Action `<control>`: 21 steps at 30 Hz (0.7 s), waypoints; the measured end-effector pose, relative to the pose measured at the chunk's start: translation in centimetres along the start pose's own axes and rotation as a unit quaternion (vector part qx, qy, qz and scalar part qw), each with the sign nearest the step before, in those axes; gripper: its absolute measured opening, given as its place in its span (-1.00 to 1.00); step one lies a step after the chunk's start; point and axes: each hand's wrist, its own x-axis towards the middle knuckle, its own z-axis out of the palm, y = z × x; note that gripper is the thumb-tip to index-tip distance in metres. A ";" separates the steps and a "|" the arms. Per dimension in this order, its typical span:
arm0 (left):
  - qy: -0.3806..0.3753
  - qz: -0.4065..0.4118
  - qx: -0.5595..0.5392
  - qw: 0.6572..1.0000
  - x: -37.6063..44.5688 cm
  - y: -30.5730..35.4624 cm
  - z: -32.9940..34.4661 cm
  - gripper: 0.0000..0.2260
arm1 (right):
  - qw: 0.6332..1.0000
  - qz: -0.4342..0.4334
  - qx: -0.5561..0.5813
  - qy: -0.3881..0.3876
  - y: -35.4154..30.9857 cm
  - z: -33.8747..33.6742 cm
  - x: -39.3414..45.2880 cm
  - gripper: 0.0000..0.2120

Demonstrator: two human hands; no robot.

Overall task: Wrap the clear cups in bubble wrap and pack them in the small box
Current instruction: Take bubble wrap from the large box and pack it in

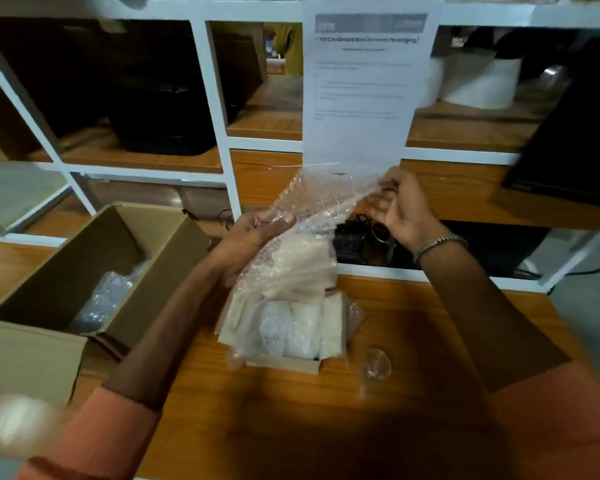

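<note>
We hold a sheet of bubble wrap (305,216) up over the middle of the wooden table (430,323), stretched between both hands. Our left hand (257,230) grasps its near-left edge, thumb curled over the film; our right hand (406,209) pinches the far-right corner with the fingertips. The sheet hangs down in front of the small box (288,362), which stands open on the table below and seems to hold at least one wrapped bundle already. One clear cup (376,363) lies bare on the table just right of that box, near our right forearm. A larger cardboard box (94,271) sits open at the left with more bubble wrap inside.

The main risk, as we judge it, is the loose cup. It is nearly invisible against the wood, and it looks to be on its side, so a sweep of the right arm or the trailing film could knock it rolling toward the near edge. The hanging sheet also blocks our view of the small box, so its lower edge could snag a flap and drag the light box. The right hand's pinch is slight; if the film slips, the sheet collapses onto the box. Whether room remains for another wrapped cup we cannot tell.
</note>
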 end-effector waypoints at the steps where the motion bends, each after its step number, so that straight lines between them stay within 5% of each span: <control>1: -0.018 -0.003 0.005 1.000 0.0 -0.4 0.5 -0.85 | 0.999 0.035 -0.008 -0.004 0.4 -1.6 -0.4 -0.84; 4: -0.047 -0.039 0.004 0.998 -0.4 -1.4 2.6 -0.76 | 0.987 0.149 -0.017 -0.061 1.9 -5.8 -1.3 -0.90; 8: -0.104 -0.065 0.050 0.991 -1.2 -3.0 4.7 -0.70 | 0.953 0.234 -0.103 -0.164 3.1 -8.0 -1.9 -0.37; 11: -0.127 -0.074 0.102 0.984 -1.8 -3.5 5.6 -0.68 | 0.933 0.225 -0.203 -0.197 3.8 -7.9 -2.0 -0.51; 16: -0.111 -0.108 0.101 0.983 -3.1 -4.4 4.8 -0.51 | 0.971 0.150 -0.115 -0.149 4.7 -8.4 -1.6 -0.54; 21: -0.072 -0.189 0.115 0.972 -3.8 -7.2 6.0 -0.33 | 0.974 0.077 -0.177 -0.121 8.3 -8.8 -3.2 -0.68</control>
